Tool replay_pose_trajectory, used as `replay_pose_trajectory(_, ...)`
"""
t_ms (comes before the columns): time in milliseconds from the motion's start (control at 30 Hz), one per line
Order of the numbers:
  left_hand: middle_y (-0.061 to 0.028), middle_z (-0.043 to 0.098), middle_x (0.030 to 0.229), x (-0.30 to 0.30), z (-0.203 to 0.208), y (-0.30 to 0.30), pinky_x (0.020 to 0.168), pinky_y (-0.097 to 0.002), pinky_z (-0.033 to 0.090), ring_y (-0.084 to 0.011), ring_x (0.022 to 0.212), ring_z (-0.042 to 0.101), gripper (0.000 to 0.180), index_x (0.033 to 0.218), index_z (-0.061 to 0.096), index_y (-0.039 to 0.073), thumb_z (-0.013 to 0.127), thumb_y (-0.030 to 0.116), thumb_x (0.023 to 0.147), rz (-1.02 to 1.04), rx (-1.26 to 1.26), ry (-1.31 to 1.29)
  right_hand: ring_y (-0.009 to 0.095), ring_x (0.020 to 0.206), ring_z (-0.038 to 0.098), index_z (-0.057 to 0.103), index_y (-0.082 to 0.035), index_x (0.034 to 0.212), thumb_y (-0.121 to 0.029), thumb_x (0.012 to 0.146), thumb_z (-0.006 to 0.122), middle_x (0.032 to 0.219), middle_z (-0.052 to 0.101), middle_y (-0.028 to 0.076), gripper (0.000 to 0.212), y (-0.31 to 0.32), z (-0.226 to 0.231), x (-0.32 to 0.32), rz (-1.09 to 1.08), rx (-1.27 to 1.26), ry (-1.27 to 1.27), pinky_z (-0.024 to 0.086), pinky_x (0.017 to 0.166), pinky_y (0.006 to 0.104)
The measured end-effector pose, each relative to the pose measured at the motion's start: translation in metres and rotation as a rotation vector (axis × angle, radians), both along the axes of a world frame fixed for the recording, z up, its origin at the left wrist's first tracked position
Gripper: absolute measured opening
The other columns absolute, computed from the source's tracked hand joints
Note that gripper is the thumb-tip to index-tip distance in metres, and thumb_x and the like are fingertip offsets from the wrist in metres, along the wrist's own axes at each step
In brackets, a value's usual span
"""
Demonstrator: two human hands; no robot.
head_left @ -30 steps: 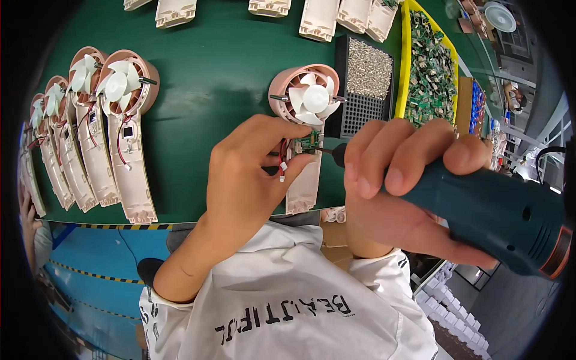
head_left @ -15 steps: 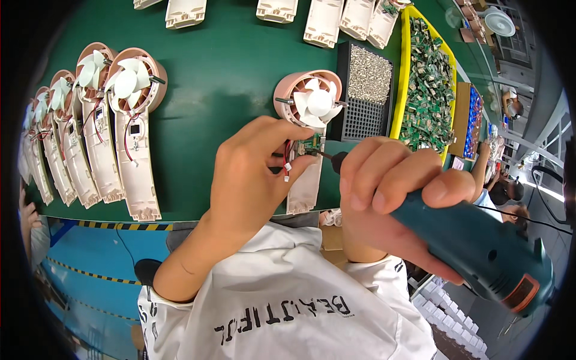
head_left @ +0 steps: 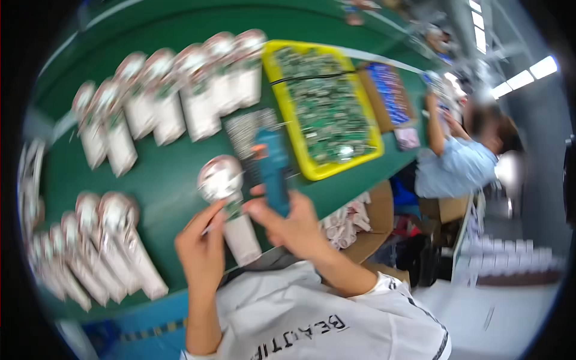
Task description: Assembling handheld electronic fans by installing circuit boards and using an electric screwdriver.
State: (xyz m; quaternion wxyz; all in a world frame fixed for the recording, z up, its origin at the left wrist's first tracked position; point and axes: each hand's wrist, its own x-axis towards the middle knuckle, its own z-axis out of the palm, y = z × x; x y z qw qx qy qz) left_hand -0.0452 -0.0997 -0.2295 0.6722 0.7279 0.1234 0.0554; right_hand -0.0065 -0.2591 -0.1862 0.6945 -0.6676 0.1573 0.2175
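Observation:
The picture is smeared by motion. In my right hand (head_left: 294, 225) is a teal electric screwdriver (head_left: 274, 174) with an orange patch; its body stands up across the small-parts tray. Just left of it, a handheld fan (head_left: 221, 178) with a pink ring lies on the green table, its long white handle shell (head_left: 242, 240) toward me. A small green circuit board (head_left: 231, 209) sits below the fan ring. My left hand (head_left: 201, 240) is closed in a pinch beside that board, with a small pale bit at the fingertips, too blurred to name.
A yellow tray (head_left: 373, 135) full of circuit boards stands behind the dark small-parts tray (head_left: 243, 135). Several fan halves (head_left: 201, 111) line the back, and more (head_left: 129, 240) lie at left. A box of blue parts (head_left: 387, 93) is farther right, near a co-worker in light blue (head_left: 459, 168).
My view has swung to the right. The screwdriver has come off the circuit board and turned from pointing at it to standing up. My left hand has shifted to the board's left side.

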Motion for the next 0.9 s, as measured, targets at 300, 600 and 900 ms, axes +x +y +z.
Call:
replay_pose_trajectory(300, -0.0086, 0.068, 0.099, -0.016, -0.002, -0.012, 0.064, -0.0212, 0.048, -0.0097, 0.081, 0.061, 0.025, 0.113, 0.065, -0.005, 0.057, 0.01, 0.096, 0.141, -0.031, -0.006, 0.003, 0.046, 0.047, 0.055, -0.003, 0.118, -0.013, 0.087, 0.071, 0.087, 0.063, 0.002, 0.036, 0.001, -0.026, -0.018, 0.134, 0.197, -0.053, 0.035, 0.038, 0.0203)
replay_pose_trajectory(600, -0.0122, 0.064, 0.099, -0.025, -0.009, -0.016, 0.07, -0.0252, 0.049, -0.0145, 0.084, 0.062, 0.018, 0.108, 0.057, -0.004, 0.051, 0.01, 0.098, 0.275, -0.198, -0.064, 0.003, 0.047, 0.047, 0.052, 0.0, 0.121, -0.016, 0.087, 0.072, 0.091, 0.064, 0.004, 0.043, 0.009, -0.029, -0.02, 0.158, 0.367, 0.029, 0.036, 0.039, 0.0197)
replay_pose_trajectory(900, -0.0146, 0.063, 0.093, -0.018, 0.003, -0.019, 0.067, -0.0265, 0.051, -0.0162, 0.08, 0.062, 0.019, 0.105, 0.05, -0.002, 0.051, 0.016, 0.099, 0.455, -0.183, -0.064, 0.003, 0.048, 0.048, 0.053, 0.001, 0.118, -0.016, 0.088, 0.072, 0.089, 0.064, 0.004, 0.04, 0.024, -0.031, -0.015, 0.114, 0.406, 0.068, 0.037, 0.041, 0.0189)
